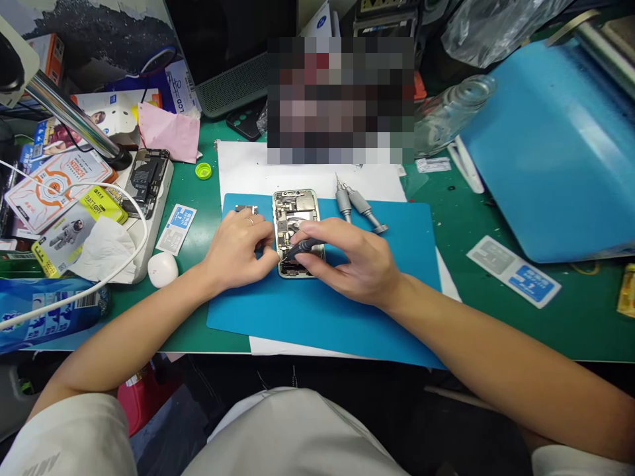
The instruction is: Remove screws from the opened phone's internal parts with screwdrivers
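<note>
Two opened smartphones (307, 201), two precision screwdrivers (343, 201), two blue-and-grey cards (514, 271), one glass jar (449, 119), one green cap (203, 171); one left hand (241, 248), one right hand (362, 259) (a pair).

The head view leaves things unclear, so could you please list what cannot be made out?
In the head view:
Phone: partly covered by the right hand.
Tool: tip too small to tell.
Small part: partly hidden by the left hand.
Pixelated patch: hides what lies behind it.
Yellow packet: cut by the right edge.
</note>
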### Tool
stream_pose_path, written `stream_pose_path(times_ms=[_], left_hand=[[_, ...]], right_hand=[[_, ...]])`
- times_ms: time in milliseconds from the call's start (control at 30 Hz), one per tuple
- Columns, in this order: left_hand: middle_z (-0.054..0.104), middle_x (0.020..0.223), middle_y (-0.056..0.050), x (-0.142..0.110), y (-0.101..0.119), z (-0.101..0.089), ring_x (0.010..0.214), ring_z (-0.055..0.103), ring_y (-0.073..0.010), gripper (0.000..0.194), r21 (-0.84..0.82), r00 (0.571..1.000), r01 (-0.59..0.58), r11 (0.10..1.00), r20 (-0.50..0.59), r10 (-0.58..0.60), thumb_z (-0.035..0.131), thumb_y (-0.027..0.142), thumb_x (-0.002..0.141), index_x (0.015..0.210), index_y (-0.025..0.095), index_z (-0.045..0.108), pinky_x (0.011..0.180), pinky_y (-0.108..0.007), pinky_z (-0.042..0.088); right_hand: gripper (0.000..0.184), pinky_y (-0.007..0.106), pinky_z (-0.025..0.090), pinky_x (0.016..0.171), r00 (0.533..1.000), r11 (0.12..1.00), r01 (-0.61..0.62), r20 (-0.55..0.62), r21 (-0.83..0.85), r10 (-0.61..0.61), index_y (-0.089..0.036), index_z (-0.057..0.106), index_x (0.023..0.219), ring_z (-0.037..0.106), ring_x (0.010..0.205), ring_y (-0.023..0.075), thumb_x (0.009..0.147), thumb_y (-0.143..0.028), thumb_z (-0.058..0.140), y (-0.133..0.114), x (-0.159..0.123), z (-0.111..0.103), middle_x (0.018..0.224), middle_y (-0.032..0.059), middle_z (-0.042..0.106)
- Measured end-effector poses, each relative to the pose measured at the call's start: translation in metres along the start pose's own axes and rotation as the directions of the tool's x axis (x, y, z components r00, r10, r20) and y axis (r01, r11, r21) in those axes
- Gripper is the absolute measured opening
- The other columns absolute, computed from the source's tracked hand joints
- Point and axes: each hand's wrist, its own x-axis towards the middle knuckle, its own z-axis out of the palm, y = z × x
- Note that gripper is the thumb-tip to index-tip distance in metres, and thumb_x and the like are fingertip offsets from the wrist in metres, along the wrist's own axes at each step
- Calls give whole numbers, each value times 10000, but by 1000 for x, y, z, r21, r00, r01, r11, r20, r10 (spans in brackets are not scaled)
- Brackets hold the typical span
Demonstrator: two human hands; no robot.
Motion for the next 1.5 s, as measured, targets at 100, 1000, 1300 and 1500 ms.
stream_pose_path(times_ms=[100, 1000, 1300, 1500], left_hand=[[603, 689, -25, 0, 0, 1, 723, 513, -217, 132, -11, 1000, -6, 1000, -22, 6, 510, 210, 806, 686, 222, 457, 700, -380, 351], [648, 739, -37, -4, -4, -1, 758, 549, -234, 333, 97, 965, -247, 964, 119, 235, 590, 480, 973, 795, 200, 623, 710, -398, 328], [661, 767, -46, -4, -5, -1, 793, 558, -247, 390, 89, 961, -261, 961, 117, 251, 615, 568, 964, 833, 201, 640, 760, -398, 360], [661, 767, -45, -4, -7, 1, 790, 548, -244, 425, 86, 962, -259, 962, 110, 249, 601, 611, 965, 857, 202, 632, 762, -393, 355]], right_hand=[[655, 380, 664, 789, 999, 1000, 29, 20, -3, -29, -310, 441, 1535, 762, 918, 218, 945, -137, 669, -1, 3, 0, 1176, 60, 770], [651, 357, 609, 813, 994, 995, 88, 63, 40, -91, -306, 399, 1565, 711, 916, 190, 977, -92, 580, -7, 12, 5, 1002, 34, 734], [578, 363, 611, 848, 995, 995, 84, 55, 56, -87, -288, 476, 1514, 728, 935, 190, 983, -67, 542, -9, 17, 2, 981, 39, 747], [523, 358, 610, 831, 995, 996, 87, 46, 7, -87, -264, 499, 1486, 717, 950, 194, 989, -123, 578, -7, 15, 3, 1019, 58, 735]])
